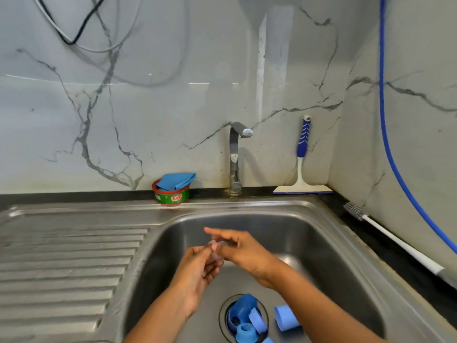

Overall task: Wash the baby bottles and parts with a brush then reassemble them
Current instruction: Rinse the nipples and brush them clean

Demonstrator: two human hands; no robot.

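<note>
Steel sink [309, 233] walls lie well apart from teat [216, 245] in left hand [195, 271] grip; right hand [244, 253] straight-fingered.

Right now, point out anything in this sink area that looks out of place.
Blue bottle parts lie heaped on the sink drain, largely covering it; water might pool. Nothing else stands out.
</note>
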